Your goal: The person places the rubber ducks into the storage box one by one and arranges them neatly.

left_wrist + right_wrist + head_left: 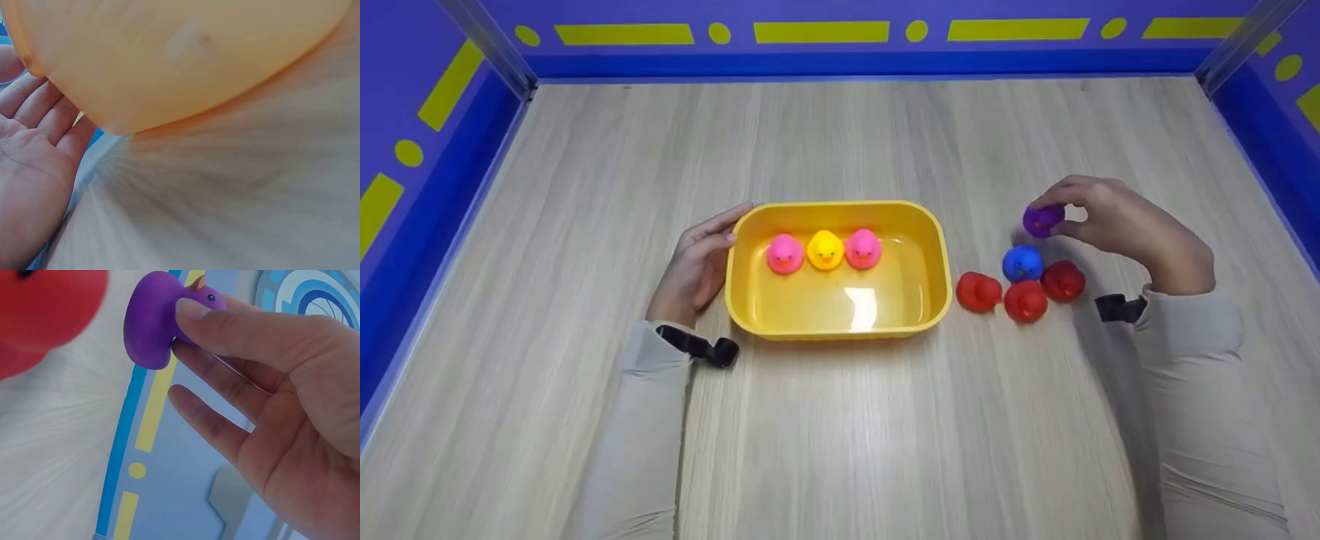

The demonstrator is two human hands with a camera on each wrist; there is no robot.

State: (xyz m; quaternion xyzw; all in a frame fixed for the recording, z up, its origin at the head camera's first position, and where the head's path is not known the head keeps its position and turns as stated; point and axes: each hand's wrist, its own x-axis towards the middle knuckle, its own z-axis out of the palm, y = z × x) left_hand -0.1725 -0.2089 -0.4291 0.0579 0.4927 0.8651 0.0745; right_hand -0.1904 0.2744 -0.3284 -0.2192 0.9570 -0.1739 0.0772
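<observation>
Between the thumb and fingers of my right hand (1125, 221) is a purple rubber duck (151, 323), pinched above the table in the right wrist view. Just below it in the head view stands a blue rubber duck (1023, 263), beside three red rubber ducks (1025, 301). A yellow plastic tub (840, 335) sits left of them. Inside, near its far side, are two pink rubber ducks (785, 253) with a yellow rubber duck (825, 250) between them. My left hand (690, 266) touches the tub's left end, its fairly straight fingers (42, 107) against the outer wall.
Light wood-grain tabletop (840, 427) lies under everything. Blue and purple panels (825, 64) with yellow markings border its back and both sides. Each wrist carries a black strap-mounted camera (725, 352).
</observation>
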